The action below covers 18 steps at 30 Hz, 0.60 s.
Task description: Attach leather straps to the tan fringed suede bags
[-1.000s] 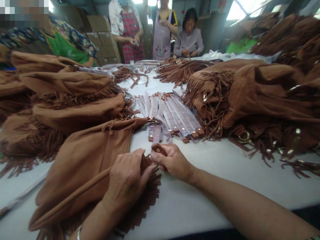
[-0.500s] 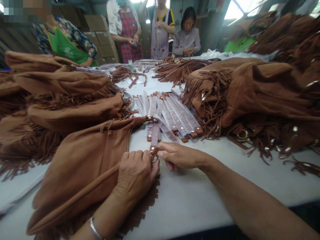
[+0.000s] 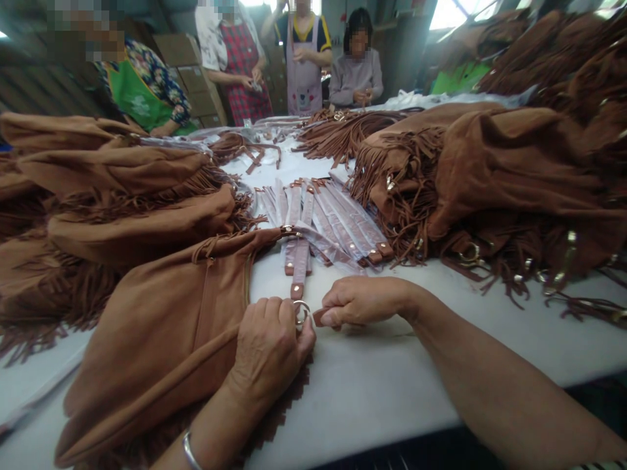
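A brown suede fringed bag [image 3: 166, 313] lies on the table in front of me, its fringe hanging out below. My left hand [image 3: 272, 346] is closed over the bag's near end, and a metal ring [image 3: 302, 314] stands up between its thumb and fingers. Just right of the ring, my right hand [image 3: 353, 301] pinches a brown leather strap end [image 3: 319, 318]; the rest of that strap is mostly hidden by the hand. A plastic-wrapped strap [image 3: 297, 287] ends just beyond the ring. At the bag's far end, another plastic-wrapped strap [image 3: 326, 245] runs off from its metal fitting [image 3: 290, 230].
Several wrapped straps [image 3: 337, 215] lie fanned out ahead. Piles of fringed bags flank them, left [image 3: 142, 222] and right [image 3: 519, 176]. Cut strips [image 3: 353, 134] lie farther back on the white table [image 3: 372, 385]. Several people stand or sit across the table.
My right hand has shifted slightly right, and the strap end in it is now apart from the ring. The ring shows more clearly in my left hand. The view has shifted slightly.
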{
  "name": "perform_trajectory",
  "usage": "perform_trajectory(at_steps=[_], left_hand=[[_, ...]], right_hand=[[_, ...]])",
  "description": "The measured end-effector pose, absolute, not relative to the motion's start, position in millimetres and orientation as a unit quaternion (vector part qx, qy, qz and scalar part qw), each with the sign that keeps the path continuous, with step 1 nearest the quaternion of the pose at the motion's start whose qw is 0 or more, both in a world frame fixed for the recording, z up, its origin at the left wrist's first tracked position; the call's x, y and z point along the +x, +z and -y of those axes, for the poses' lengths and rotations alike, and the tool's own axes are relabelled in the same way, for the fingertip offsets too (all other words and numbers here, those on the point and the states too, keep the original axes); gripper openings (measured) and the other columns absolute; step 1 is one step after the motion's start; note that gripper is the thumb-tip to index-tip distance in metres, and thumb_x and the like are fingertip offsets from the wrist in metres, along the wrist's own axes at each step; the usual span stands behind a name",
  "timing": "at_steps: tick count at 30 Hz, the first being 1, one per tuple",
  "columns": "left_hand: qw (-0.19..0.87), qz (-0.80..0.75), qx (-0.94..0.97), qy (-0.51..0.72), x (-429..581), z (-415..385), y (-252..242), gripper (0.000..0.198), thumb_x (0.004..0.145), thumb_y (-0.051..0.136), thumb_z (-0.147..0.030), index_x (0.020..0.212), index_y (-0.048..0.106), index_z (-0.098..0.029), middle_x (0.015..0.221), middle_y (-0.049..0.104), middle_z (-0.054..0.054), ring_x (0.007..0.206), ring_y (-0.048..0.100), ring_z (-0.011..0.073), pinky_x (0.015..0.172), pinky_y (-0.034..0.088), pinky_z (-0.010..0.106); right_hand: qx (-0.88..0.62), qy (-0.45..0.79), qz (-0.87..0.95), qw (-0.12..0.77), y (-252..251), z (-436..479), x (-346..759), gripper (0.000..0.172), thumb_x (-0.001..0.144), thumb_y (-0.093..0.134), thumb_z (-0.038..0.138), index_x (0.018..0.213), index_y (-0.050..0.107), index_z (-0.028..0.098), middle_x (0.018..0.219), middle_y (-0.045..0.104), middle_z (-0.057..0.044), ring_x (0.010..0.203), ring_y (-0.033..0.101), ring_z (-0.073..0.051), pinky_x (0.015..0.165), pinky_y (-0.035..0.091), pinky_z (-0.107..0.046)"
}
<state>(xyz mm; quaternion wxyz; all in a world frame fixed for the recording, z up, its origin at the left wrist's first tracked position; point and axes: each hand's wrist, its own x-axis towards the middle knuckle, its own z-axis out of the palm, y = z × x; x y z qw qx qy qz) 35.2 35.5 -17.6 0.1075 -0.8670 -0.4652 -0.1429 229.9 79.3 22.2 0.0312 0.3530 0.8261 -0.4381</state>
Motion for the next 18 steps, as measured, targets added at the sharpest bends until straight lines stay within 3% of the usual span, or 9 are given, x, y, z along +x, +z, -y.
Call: perform_trajectory(at_steps=[9, 18], left_hand=[[0.07, 0.425, -0.89, -0.148, 31.1, -39.1, -22.7, 0.01, 0.082, 0.048, -0.024, 0.079, 0.052, -0.015, 0.073, 0.053, 0.007, 0.071, 0.049, 0.0244, 0.066, 0.043, 0.037], [0.073, 0.412, -0.897, -0.143, 28.4, -36.4, -23.1, 0.01, 0.083, 0.048, -0.021, 0.083, 0.053, -0.013, 0.075, 0.053, 0.008, 0.072, 0.049, 0.0248, 0.066, 0.046, 0.04]], right_hand=[[0.346, -0.391, -0.849, 0.077, 21.6, -77.2, 223.0, 0.03, 0.088, 0.049, 0.029, 0.073, 0.065, 0.009, 0.057, 0.048, 0.001, 0.054, 0.043, -0.008, 0.053, 0.031, -0.02], [0.356, -0.432, -0.822, 0.101, 21.9, -74.7, 217.1, 0.031, 0.088, 0.045, 0.028, 0.076, 0.065, 0.008, 0.061, 0.057, -0.003, 0.055, 0.05, -0.01, 0.056, 0.035, -0.02]])
